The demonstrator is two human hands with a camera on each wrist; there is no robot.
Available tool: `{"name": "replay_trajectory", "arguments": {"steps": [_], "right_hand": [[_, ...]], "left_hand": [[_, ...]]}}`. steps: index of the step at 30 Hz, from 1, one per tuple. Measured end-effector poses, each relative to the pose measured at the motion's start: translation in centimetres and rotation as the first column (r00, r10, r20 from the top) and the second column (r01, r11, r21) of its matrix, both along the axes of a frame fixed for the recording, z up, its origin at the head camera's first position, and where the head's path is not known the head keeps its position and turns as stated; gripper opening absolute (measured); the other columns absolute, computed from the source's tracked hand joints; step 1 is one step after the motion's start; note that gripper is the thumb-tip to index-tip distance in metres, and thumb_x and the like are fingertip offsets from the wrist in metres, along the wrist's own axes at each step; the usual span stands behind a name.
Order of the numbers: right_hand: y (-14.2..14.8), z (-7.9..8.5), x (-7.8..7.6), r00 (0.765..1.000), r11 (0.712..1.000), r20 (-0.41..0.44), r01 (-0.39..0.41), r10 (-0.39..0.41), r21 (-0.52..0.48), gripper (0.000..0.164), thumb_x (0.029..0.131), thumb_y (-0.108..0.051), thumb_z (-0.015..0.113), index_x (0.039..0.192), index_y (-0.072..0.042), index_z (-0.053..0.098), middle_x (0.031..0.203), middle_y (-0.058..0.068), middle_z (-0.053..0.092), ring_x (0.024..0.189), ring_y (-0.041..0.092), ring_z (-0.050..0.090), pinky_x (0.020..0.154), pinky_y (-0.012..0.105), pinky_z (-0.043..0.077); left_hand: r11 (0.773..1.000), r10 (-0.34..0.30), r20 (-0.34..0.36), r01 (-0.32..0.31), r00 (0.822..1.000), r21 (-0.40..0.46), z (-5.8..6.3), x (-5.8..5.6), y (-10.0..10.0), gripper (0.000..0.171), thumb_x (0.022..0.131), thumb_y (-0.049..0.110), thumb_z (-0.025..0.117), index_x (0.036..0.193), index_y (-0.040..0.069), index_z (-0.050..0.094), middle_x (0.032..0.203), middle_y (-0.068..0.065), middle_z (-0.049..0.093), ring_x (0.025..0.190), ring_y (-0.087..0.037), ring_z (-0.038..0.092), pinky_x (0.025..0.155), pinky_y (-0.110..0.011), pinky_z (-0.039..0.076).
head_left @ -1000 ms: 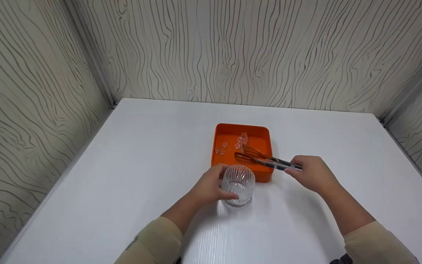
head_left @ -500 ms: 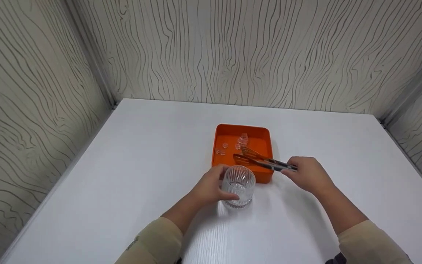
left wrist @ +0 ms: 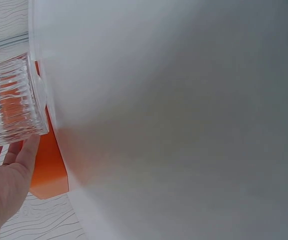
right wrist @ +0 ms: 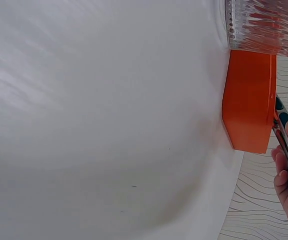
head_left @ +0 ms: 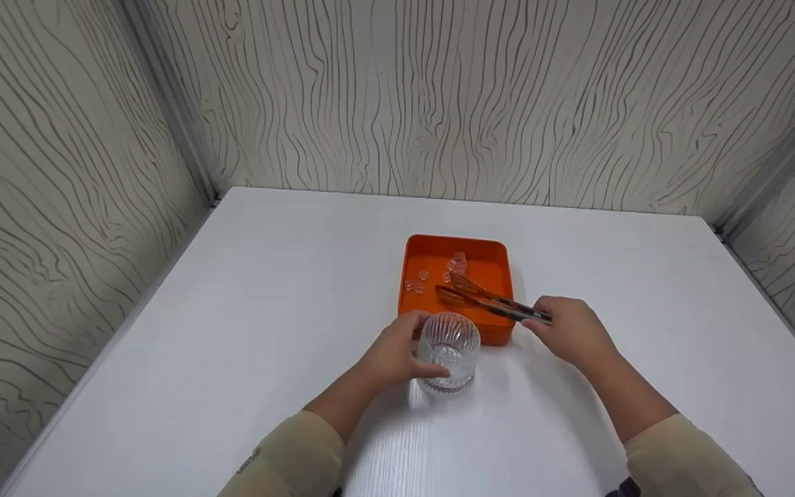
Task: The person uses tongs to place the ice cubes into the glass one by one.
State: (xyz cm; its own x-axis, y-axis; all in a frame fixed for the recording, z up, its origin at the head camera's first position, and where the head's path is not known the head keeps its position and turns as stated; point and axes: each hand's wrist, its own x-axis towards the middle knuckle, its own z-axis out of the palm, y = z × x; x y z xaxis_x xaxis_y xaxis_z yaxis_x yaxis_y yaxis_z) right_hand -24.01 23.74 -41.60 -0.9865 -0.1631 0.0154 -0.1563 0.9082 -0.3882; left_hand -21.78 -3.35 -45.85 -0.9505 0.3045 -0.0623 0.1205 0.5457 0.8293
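A ribbed clear glass [head_left: 449,352] stands upright on the white table, just in front of an orange tray [head_left: 501,336]. My left hand [head_left: 397,352] grips the glass from its left side, thumb across the near face; the left wrist view shows the fingers [left wrist: 29,152] against its wall. From the right, my right hand [head_left: 570,331] holds a pair of tongs [head_left: 501,306] by the handles. The tongs' slotted heads are spread and reach over the tray. Clear ice-like pieces [head_left: 457,264] lie in the tray near the upper head, and several smaller ones [head_left: 416,285] lie to the left.
The white table [head_left: 287,276] extends around the tray and glass. Wood-grain patterned panels [head_left: 384,103] close it off at the back and on both sides. The tray's low walls rise between my right hand and the clear pieces.
My right hand and the tongs have shifted a little to the left, deeper over the tray. The left hand and the glass have stayed in place.
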Motion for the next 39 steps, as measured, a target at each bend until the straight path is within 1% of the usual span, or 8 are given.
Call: {"name": "replay_trajectory", "arguments": {"steps": [3,11,17,21,25,33,39], "right_hand": [[-0.03,-0.23,0.02,1.000,1.000,-0.017,-0.002,0.002,0.012,0.014,0.084,-0.024,0.066,0.083,-0.010,0.062,0.066,0.000,0.054,0.062,0.018,0.046,0.053,0.028,0.037],[-0.19,-0.29,-0.04,1.000,1.000,0.001,0.018,-0.018,0.013,0.014,0.085,-0.024,0.065,0.084,-0.010,0.063,0.068,0.001,0.055,0.063,0.018,0.046,0.053,0.028,0.038],[-0.24,-0.08,0.13,1.000,1.000,-0.010,0.022,-0.021,0.011,0.014,0.085,-0.024,0.065,0.082,-0.010,0.062,0.068,0.001,0.055,0.062,0.019,0.046,0.053,0.028,0.039],[-0.27,-0.02,0.16,1.000,1.000,0.001,0.028,-0.028,-0.001,0.014,0.086,-0.025,0.064,0.082,-0.011,0.062,0.067,0.001,0.055,0.062,0.018,0.046,0.053,0.028,0.039],[-0.26,-0.04,0.12,0.999,0.999,-0.001,0.032,-0.032,-0.002,0.013,0.086,-0.024,0.064,0.082,-0.011,0.063,0.066,0.001,0.055,0.061,0.018,0.046,0.053,0.028,0.039],[-0.27,0.11,0.21,0.999,0.999,-0.041,0.017,-0.016,0.031,0.013,0.085,-0.021,0.064,0.078,-0.011,0.061,0.062,0.000,0.053,0.058,0.018,0.045,0.051,0.028,0.037],[0.00,0.28,0.11,0.999,0.999,-0.031,0.020,-0.019,0.026,0.012,0.086,-0.021,0.064,0.081,-0.010,0.064,0.064,0.000,0.055,0.060,0.019,0.045,0.052,0.028,0.039]], "left_hand": [[1.000,-0.010,-0.016,0.010,1.000,-0.006,-0.06,-0.04,-0.03,0.071,0.062,0.033,0.083,0.121,0.026,0.045,0.116,0.011,0.050,0.109,-0.011,0.049,0.097,-0.034,0.041],[1.000,0.003,-0.006,-0.003,1.000,-0.020,-0.15,-0.04,0.04,0.073,0.061,0.035,0.084,0.122,0.028,0.045,0.116,0.012,0.050,0.109,-0.010,0.049,0.097,-0.034,0.041],[1.000,-0.007,-0.019,0.006,1.000,-0.022,-0.13,-0.08,-0.02,0.073,0.061,0.035,0.083,0.123,0.027,0.045,0.117,0.010,0.051,0.109,-0.011,0.049,0.097,-0.035,0.041],[1.000,-0.014,-0.028,0.013,1.000,-0.028,-0.08,-0.13,-0.07,0.074,0.061,0.036,0.083,0.123,0.026,0.045,0.118,0.009,0.051,0.109,-0.012,0.049,0.098,-0.034,0.041],[1.000,-0.017,-0.028,0.016,0.999,-0.022,-0.06,-0.13,-0.10,0.074,0.061,0.036,0.083,0.123,0.024,0.045,0.118,0.008,0.051,0.109,-0.012,0.049,0.098,-0.035,0.041],[1.000,-0.011,-0.026,0.010,1.000,-0.022,-0.05,-0.15,-0.06,0.075,0.060,0.035,0.084,0.123,0.024,0.045,0.117,0.009,0.051,0.108,-0.012,0.049,0.098,-0.036,0.041],[1.000,-0.001,-0.013,0.001,1.000,-0.023,-0.14,-0.18,0.00,0.074,0.060,0.036,0.084,0.122,0.026,0.045,0.116,0.010,0.051,0.109,-0.012,0.049,0.098,-0.036,0.041]]}}
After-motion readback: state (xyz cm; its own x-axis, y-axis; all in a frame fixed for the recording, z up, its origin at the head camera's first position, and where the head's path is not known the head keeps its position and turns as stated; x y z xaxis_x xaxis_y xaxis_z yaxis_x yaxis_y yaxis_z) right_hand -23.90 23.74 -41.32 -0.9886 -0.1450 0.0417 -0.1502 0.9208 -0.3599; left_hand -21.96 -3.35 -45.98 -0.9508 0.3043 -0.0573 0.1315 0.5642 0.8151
